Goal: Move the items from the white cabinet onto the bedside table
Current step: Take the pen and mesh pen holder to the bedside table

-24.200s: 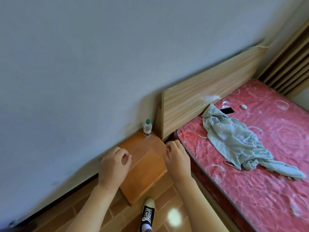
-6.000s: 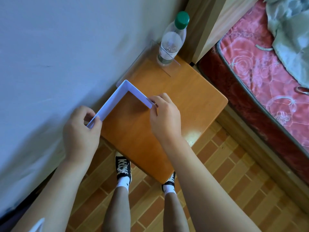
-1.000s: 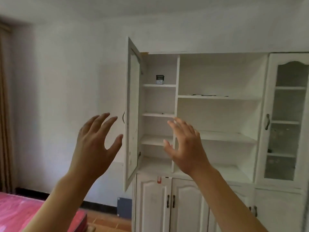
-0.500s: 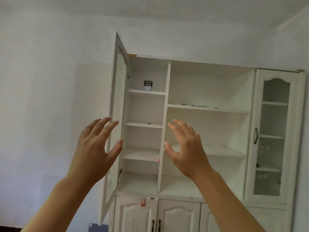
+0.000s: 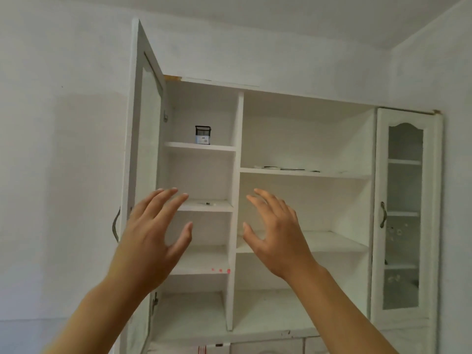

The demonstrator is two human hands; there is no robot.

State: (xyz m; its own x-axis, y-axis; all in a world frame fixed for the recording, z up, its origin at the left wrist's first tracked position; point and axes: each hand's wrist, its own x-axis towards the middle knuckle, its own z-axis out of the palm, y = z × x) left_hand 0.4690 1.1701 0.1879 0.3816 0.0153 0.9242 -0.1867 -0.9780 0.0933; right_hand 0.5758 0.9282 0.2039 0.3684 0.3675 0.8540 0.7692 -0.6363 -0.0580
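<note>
The white cabinet (image 5: 237, 159) fills the view, with its left glass door (image 5: 143, 154) swung open. A small dark-framed box (image 5: 202, 134) stands on the top left shelf. Thin flat items (image 5: 283, 168) lie on the wide middle shelf, and a small thin object (image 5: 207, 203) rests on the second left shelf. My left hand (image 5: 153, 238) and my right hand (image 5: 275, 233) are raised in front of the shelves, fingers spread, holding nothing. The bedside table is out of view.
A shut glass door (image 5: 403, 215) with a dark handle closes the cabinet's right section. Lower cupboard doors (image 5: 268, 347) show at the bottom edge. White walls surround the cabinet, with the ceiling above.
The view has come closer to the cabinet and tilted up. Both hands stay raised and empty, now overlapping the left and middle shelves.
</note>
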